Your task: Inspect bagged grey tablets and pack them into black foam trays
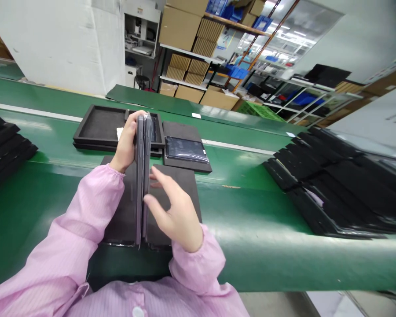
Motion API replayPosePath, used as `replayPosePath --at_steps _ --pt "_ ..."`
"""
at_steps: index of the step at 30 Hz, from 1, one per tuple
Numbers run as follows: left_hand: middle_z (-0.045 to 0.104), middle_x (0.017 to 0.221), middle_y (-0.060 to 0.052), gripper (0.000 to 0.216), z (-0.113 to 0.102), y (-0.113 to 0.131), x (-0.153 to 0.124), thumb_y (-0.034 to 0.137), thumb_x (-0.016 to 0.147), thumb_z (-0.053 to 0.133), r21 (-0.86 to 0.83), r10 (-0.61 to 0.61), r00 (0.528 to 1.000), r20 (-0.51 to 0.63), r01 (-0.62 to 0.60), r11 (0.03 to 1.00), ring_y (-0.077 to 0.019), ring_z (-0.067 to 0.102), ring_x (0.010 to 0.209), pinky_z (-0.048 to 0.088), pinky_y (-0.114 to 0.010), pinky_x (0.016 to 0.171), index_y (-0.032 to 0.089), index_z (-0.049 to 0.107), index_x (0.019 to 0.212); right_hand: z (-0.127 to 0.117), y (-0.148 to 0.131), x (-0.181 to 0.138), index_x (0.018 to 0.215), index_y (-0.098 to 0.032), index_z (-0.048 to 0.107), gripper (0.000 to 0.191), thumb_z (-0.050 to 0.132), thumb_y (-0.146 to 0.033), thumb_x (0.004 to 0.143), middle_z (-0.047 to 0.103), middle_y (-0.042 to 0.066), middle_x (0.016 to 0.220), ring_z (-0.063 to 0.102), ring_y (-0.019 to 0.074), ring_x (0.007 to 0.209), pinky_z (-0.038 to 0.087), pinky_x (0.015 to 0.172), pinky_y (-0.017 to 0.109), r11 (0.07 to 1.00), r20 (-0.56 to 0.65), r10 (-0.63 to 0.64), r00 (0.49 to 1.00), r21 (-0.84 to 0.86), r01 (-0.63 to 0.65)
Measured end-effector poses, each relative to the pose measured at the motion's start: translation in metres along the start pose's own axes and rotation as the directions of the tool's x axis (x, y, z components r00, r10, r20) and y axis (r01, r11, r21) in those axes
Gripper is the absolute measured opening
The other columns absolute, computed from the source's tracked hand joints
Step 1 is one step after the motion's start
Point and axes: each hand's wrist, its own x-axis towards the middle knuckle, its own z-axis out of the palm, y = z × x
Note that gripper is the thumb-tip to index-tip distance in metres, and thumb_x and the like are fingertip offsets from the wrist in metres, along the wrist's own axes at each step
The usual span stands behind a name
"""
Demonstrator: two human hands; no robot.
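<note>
My left hand (126, 145) is closed around the far end of two slim grey tablets (140, 176), held upright on edge and face to face. Clear film shows at their top corner. On the right side, my right hand (176, 211) has its thumb and fingers apart; its fingertips are close to the tablets, and whether they touch I cannot tell. Below the tablets lie two dark foam pads, a left pad (120, 220) and a right pad (189, 191). Behind them, a film-wrapped dark tablet (186, 149) rests on another foam pad (181, 129).
Black foam trays (102, 125) are stacked behind my left hand. A tall slanting pile of black foam pads (336, 185) stands at right, with another pile (6, 149) at far left. Everything rests on a green work surface (244, 211). Shelves with cardboard boxes (180, 28) stand beyond.
</note>
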Motion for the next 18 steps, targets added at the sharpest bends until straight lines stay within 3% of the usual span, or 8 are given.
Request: replayPosePath --at_steps 2,4,6,13,16,18 --pt "0.061 0.113 -0.007 0.048 0.002 0.008 -0.002 0.060 0.097 0.037 0.087 0.118 0.993 0.021 -0.120 0.989 -0.0237 0.055 0.118 0.035 -0.039 0.113 0.025 0.066 0.111 0.014 -0.007 0.001 0.134 -0.016 0.056 0.038 0.049 -0.017 0.097 0.070 0.013 0.112 0.068 0.0233 0.098 0.057 0.084 0.040 0.989 -0.256 -0.049 0.965 -0.146 0.012" --pt "0.058 0.120 -0.009 0.057 0.002 0.014 -0.004 0.066 0.095 0.031 0.130 0.208 0.975 0.083 -0.218 0.967 -0.0265 0.049 0.125 0.032 -0.042 0.115 0.024 0.064 0.117 0.026 -0.011 0.003 0.127 -0.013 0.060 0.033 0.049 -0.014 0.096 0.071 0.013 0.105 0.067 0.0229 0.092 0.057 0.079 0.039 0.968 -0.364 -0.127 0.923 -0.249 0.035" --pt "0.055 0.123 -0.010 0.065 0.000 0.021 -0.006 0.072 0.092 0.031 0.133 0.212 0.964 0.161 -0.234 0.963 -0.0288 0.049 0.124 0.034 -0.044 0.113 0.023 0.058 0.125 0.034 -0.013 0.004 0.122 -0.012 0.062 0.030 0.053 -0.013 0.094 0.072 0.013 0.101 0.067 0.0217 0.086 0.057 0.077 0.038 0.953 -0.409 -0.173 0.896 -0.298 0.047" --pt "0.050 0.131 -0.013 0.077 -0.004 0.044 -0.007 0.077 0.083 0.047 0.138 0.060 0.917 0.395 -0.124 0.983 -0.0309 0.049 0.123 0.038 -0.044 0.109 0.021 0.047 0.137 0.034 -0.011 0.015 0.107 -0.016 0.061 0.018 0.055 -0.014 0.091 0.072 0.008 0.091 0.067 0.0185 0.078 0.052 0.069 0.033 0.957 -0.539 -0.200 0.818 -0.287 0.045" --pt "0.048 0.132 -0.012 0.071 -0.004 0.048 -0.009 0.070 0.084 0.053 0.152 0.034 0.913 0.405 -0.104 0.983 -0.0300 0.048 0.124 0.038 -0.044 0.110 0.024 0.044 0.138 0.029 -0.011 0.028 0.109 -0.018 0.060 0.018 0.055 -0.016 0.091 0.069 0.003 0.081 0.063 0.0156 0.069 0.050 0.067 0.032 0.962 -0.538 -0.194 0.820 -0.270 0.051" --pt "0.047 0.134 -0.010 0.066 -0.005 0.049 -0.011 0.064 0.086 0.056 0.147 0.038 0.920 0.391 -0.103 0.984 -0.0279 0.049 0.122 0.039 -0.043 0.108 0.027 0.040 0.138 0.024 -0.008 0.038 0.117 -0.018 0.057 0.026 0.052 -0.018 0.092 0.062 -0.001 0.073 0.058 0.0133 0.063 0.050 0.064 0.030 0.987 -0.509 -0.124 0.852 -0.152 0.053"
